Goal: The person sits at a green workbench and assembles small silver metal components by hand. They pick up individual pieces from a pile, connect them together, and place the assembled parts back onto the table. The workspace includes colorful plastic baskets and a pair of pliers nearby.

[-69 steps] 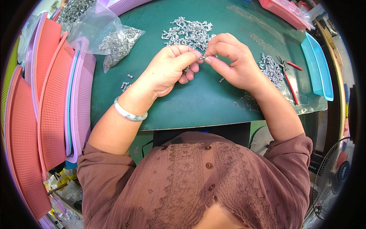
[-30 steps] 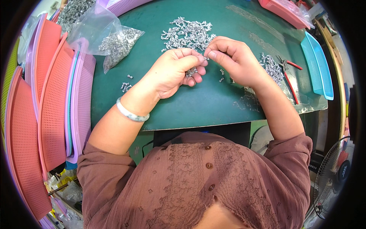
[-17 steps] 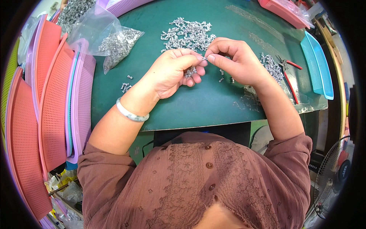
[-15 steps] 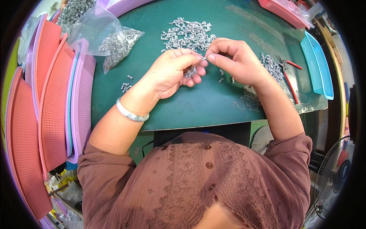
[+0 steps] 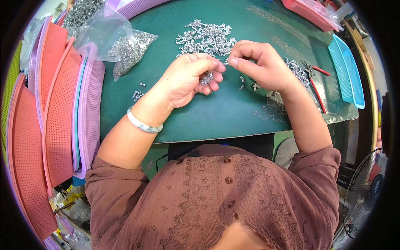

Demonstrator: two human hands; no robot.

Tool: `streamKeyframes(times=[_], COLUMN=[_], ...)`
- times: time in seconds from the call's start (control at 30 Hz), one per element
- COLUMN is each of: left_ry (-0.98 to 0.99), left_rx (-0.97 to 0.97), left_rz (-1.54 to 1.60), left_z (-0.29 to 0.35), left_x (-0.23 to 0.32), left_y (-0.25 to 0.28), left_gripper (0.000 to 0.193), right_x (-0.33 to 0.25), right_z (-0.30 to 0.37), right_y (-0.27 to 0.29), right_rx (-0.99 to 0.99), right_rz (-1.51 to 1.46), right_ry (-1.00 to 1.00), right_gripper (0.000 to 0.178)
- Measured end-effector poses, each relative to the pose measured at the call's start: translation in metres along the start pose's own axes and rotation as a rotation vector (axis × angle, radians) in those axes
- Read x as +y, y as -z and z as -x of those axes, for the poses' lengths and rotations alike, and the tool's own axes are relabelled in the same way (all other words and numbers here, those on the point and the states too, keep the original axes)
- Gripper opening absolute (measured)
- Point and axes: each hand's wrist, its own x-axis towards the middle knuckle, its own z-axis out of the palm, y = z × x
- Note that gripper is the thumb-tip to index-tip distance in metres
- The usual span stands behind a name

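Observation:
Curled fingers of my left hand (image 5: pixel 183 79) cradle several small silver metal pieces (image 5: pixel 206 78), with its thumb and index tips pressed together. Just to the right, my right hand (image 5: pixel 262 66) pinches one small silver metal piece (image 5: pixel 226 63) between thumb and index finger. A narrow gap separates the two hands' fingertips. Beyond them lies a large heap of the same silver pieces (image 5: pixel 206 37). A second heap (image 5: pixel 298 71) sits by my right wrist. A few loose pieces (image 5: pixel 241 82) lie below my right fingers, and others (image 5: pixel 137 96) lie beside my left wrist.
Red-handled pliers (image 5: pixel 318 93) lie open on the green tabletop (image 5: pixel 200 121) at the right, near a blue basket (image 5: pixel 346 71). A plastic bag of metal pieces (image 5: pixel 133 50) rests at the left. Perforated baskets (image 5: pixel 62 112) stand stacked at the left edge; a fan (image 5: pixel 364 191) is at lower right.
My right hand has moved slightly to the right, away from my left fingertips, with a small metal piece in its pinch. My left hand has barely moved.

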Motion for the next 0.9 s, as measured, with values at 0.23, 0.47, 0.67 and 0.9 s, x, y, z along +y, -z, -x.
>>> streamKeyframes(times=[0.23,0.47,0.67,0.9], left_ry=[-0.045,-0.059,-0.052,-0.048], left_rx=[0.082,0.090,0.103,0.106], left_rz=[-0.031,-0.033,-0.047,-0.160], left_z=[-0.001,-0.001,0.000,0.000], left_x=[0.002,0.002,0.002,0.000], left_y=[0.003,0.004,0.004,0.000], left_gripper=[0.017,0.017,0.016,0.013], right_x=[-0.001,0.016,0.019,0.001], right_z=[0.003,-0.007,-0.010,-0.004], right_y=[0.034,0.004,-0.002,-0.005], right_rx=[-0.270,-0.008,-0.011,-0.015], right_rz=[0.401,0.600,0.646,0.351], right_ry=[0.178,0.252,0.206,0.063], right_gripper=[0.010,0.008,0.007,0.006])
